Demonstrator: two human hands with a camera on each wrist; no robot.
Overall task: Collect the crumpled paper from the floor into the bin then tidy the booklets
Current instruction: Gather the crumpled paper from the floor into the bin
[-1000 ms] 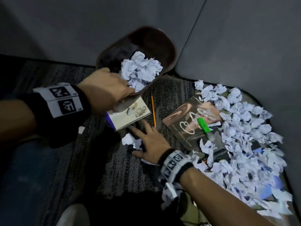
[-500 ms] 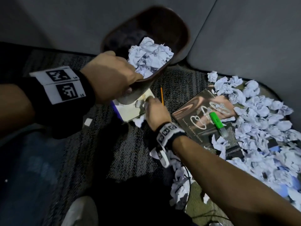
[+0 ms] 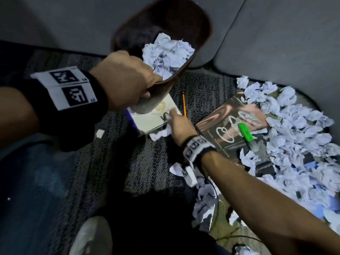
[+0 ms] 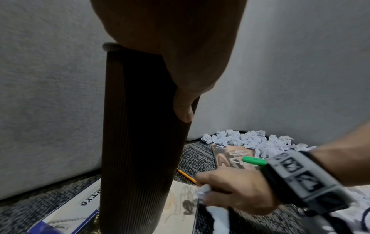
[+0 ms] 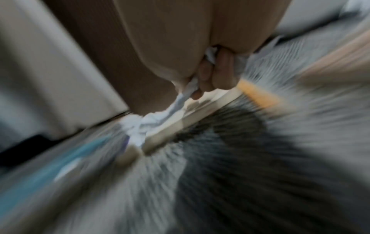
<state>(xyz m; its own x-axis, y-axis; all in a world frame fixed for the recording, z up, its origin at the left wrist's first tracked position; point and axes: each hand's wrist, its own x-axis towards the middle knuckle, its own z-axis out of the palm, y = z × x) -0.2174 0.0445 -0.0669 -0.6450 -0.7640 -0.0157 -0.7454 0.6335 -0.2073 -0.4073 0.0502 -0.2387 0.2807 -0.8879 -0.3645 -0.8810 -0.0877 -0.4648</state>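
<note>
My left hand (image 3: 127, 80) grips the rim of a dark brown ribbed bin (image 3: 185, 24), tilted off the floor with crumpled paper (image 3: 169, 54) inside. In the left wrist view my left thumb presses the bin's ribbed wall (image 4: 140, 126). My right hand (image 3: 179, 124) holds crumpled paper (image 4: 203, 192) just above a pale booklet (image 3: 152, 120) under the bin. More white paper (image 3: 160, 134) trails below the fist; the blurred right wrist view shows fingers (image 5: 222, 74) curled round paper (image 5: 188, 90). A dark glossy booklet (image 3: 217, 122) lies to the right, partly buried by a large heap of paper balls (image 3: 298, 137).
A green highlighter (image 3: 245, 132) lies on the dark booklet and an orange pencil (image 3: 184, 103) on the grey carpet (image 3: 114, 162) between the booklets. Grey upholstered panels (image 3: 287, 45) wall in the corner behind. A white shoe (image 3: 92, 236) is at the bottom, with loose paper (image 3: 204, 203) by my right forearm.
My right hand closed on paper on the carpet and rose toward the bin's mouth. The left hand lifted and tilted the bin closer to me.
</note>
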